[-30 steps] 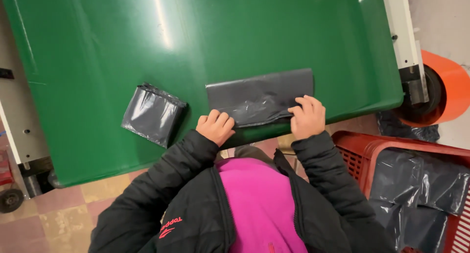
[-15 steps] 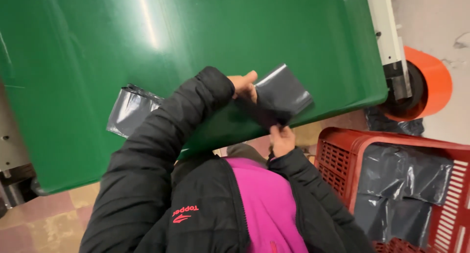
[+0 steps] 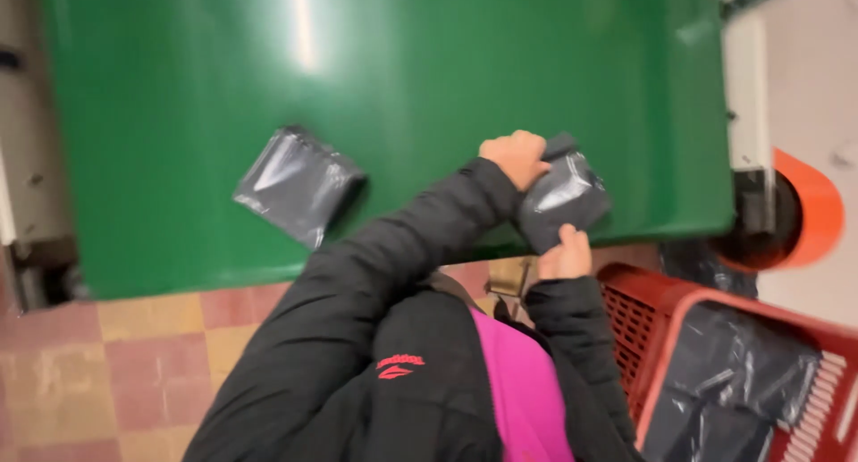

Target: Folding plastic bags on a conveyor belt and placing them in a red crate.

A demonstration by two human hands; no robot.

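A dark grey plastic bag (image 3: 561, 201), now folded down to a small packet, is gripped between both hands at the near edge of the green table (image 3: 447, 87), toward its right corner. A second ago the same bag lay flat and long on the table under both hands; since then it has been lifted and folded over, so the fold is judged to be nearly finished. The left hand (image 3: 514, 156) is closed over the top edge of the packet, with the sleeve crossing in front of the body. The right hand (image 3: 565, 255) is closed on the packet's lower edge, thumb up against the plastic. Individual fingertips are blurred.

A second folded grey bag (image 3: 299, 183) lies on the table near its near edge, left of the hands and well apart from them; it has not been touched, and its apparent shift comes only from the camera swinging. A red plastic crate (image 3: 657, 315) lined with more dark plastic sits on the floor at the right, just below the table's right corner. An orange roll (image 3: 809, 207) is seen beyond the table's right edge. The tiled floor (image 3: 134, 355) shows at the lower left.
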